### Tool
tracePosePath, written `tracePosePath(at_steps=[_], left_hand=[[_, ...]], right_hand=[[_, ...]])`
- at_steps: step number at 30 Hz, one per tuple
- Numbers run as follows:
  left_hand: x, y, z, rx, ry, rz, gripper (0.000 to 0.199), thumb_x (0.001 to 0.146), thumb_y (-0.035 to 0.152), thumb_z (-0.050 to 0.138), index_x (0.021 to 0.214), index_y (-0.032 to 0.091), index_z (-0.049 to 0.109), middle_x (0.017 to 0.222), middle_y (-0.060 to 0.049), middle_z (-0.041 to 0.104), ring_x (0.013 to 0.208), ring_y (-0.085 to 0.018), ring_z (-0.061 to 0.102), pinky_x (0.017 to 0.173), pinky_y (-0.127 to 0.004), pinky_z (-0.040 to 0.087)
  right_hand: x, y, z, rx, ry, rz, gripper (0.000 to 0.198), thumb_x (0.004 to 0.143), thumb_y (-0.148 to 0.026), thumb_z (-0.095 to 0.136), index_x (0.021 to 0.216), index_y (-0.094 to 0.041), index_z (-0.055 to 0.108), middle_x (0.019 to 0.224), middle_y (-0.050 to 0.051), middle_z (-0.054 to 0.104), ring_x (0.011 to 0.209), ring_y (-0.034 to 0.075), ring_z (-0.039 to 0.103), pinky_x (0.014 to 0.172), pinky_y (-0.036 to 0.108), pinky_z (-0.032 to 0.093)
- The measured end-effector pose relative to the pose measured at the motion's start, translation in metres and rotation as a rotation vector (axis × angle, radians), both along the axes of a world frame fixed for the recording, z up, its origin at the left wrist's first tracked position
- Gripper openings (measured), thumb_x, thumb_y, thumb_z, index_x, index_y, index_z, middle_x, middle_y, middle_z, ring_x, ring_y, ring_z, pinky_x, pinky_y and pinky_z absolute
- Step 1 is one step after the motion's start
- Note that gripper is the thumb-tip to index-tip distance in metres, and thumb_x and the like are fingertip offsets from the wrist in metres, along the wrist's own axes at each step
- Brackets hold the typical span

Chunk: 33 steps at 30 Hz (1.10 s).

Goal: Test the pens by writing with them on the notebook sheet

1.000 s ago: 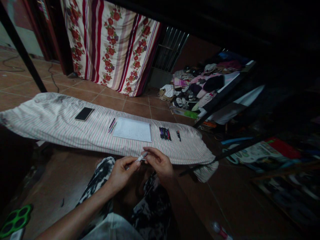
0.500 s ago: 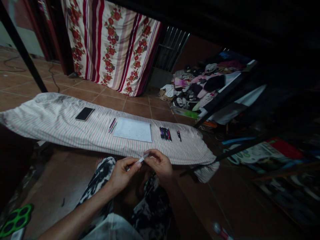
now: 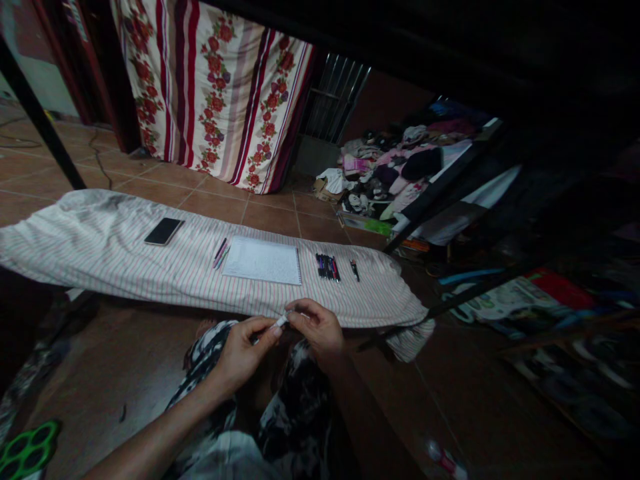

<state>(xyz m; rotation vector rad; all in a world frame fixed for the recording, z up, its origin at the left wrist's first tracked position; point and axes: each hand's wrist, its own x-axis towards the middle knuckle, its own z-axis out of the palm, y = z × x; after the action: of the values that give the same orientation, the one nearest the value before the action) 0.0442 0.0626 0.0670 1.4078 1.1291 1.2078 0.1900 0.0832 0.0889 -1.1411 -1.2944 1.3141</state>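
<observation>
Both hands meet over my lap, close to the near edge of the cloth-covered surface. Between the thumb and fingers of my left hand (image 3: 246,345) is one end of a small white pen-like tube (image 3: 281,321). The fingertips of my right hand (image 3: 319,328) pinch its other end, and they hide part of it. Beyond my hands lies a spiral notebook (image 3: 263,260) with faint marks on its page. A few pens (image 3: 221,254) lie along its left side. To its right are a row of several dark pens (image 3: 328,267) and a small dark item (image 3: 355,270) that I cannot make out.
A phone (image 3: 164,231) lies toward the left on the striped cloth (image 3: 200,280). Dark metal bars (image 3: 40,113) rise at both sides. Behind are a floral curtain (image 3: 215,100) and a heap of clothes (image 3: 395,167). A green-rimmed object (image 3: 30,448) is at the lower left.
The view has shifted slightly. My hands stay together on the white tube, with less of it showing between the fingers now. The things on the cloth lie as before.
</observation>
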Motion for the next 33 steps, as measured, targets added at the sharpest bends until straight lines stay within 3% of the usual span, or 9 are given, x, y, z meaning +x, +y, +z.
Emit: tracePosePath(at_steps=[9, 19, 26, 33], left_hand=[[-0.0031, -0.0006, 0.0046, -0.023, -0.013, -0.014, 0.023, 0.072, 0.032, 0.057, 0.075, 0.014, 0.070, 0.064, -0.003, 0.065, 0.061, -0.015, 0.055, 0.058, -0.023, 0.043], [-0.0028, 0.0016, 0.0030, -0.035, -0.024, -0.020, 0.022, 0.071, 0.031, 0.058, 0.074, 0.013, 0.070, 0.065, -0.003, 0.064, 0.061, -0.014, 0.054, 0.058, -0.022, 0.042], [-0.0002, 0.0039, 0.0023, -0.057, -0.041, -0.026, 0.023, 0.070, 0.032, 0.058, 0.074, 0.012, 0.070, 0.063, -0.003, 0.064, 0.060, -0.014, 0.054, 0.058, -0.022, 0.042], [0.0007, 0.0039, -0.0006, -0.084, -0.014, -0.017, 0.021, 0.070, 0.031, 0.059, 0.073, 0.013, 0.071, 0.062, -0.002, 0.064, 0.059, -0.014, 0.055, 0.056, -0.022, 0.042]], right_hand=[[-0.0008, -0.0012, 0.0007, -0.037, 0.137, 0.071, 0.031, 0.068, -0.033, 0.067, 0.097, -0.023, 0.064, 0.089, 0.002, 0.065, 0.062, 0.008, 0.058, 0.062, 0.022, 0.047], [-0.0029, 0.0032, -0.0027, -0.048, 0.125, 0.046, 0.019, 0.064, -0.031, 0.070, 0.077, -0.018, 0.067, 0.064, -0.001, 0.065, 0.056, 0.010, 0.058, 0.056, 0.021, 0.046], [0.0007, 0.0026, -0.0002, -0.035, 0.128, 0.032, 0.027, 0.066, -0.032, 0.069, 0.089, -0.019, 0.067, 0.078, 0.003, 0.068, 0.060, 0.010, 0.060, 0.057, 0.022, 0.047], [0.0013, 0.0038, -0.0069, -0.061, 0.119, 0.025, 0.016, 0.065, -0.030, 0.069, 0.075, -0.018, 0.066, 0.063, -0.001, 0.064, 0.056, 0.010, 0.058, 0.054, 0.021, 0.046]])
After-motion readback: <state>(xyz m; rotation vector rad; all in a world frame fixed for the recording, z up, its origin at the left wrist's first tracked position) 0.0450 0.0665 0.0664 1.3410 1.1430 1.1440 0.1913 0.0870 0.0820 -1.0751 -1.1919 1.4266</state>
